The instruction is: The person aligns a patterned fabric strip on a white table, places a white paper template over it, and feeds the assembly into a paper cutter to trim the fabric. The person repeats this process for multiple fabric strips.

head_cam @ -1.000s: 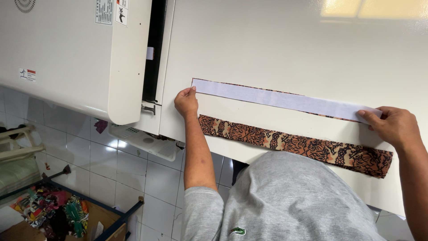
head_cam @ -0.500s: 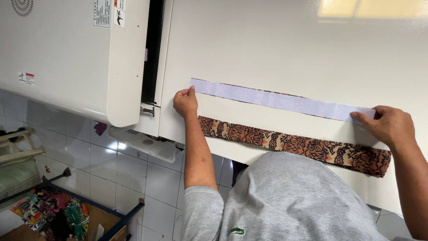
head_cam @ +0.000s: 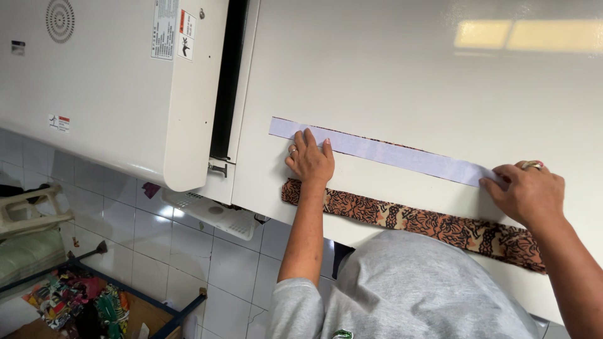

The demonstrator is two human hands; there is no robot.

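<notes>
white press table (head_cam: pixel 408 75) fills the view; left hand (head_cam: pixel 311 160) lies flat, fingers spread, pinning the pale strip (head_cam: pixel 389 152) while right hand (head_cam: pixel 524 191) presses its far end, above the patterned fabric band (head_cam: pixel 414 221).

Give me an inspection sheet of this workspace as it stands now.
Surface: white table, glossy, reflecting a ceiling light.
Job's things: pale strip laid flat over a dark-edged band; patterned brown fabric strip beside it, nearer the person.
Clutter: nothing seen on the table.
Hands: left hand flat on the pale strip's left part; right hand pressing its right end.
Cables: nothing seen.
Surroundings: white machine housing at left; tiled floor; bin of colourful scraps.
</notes>
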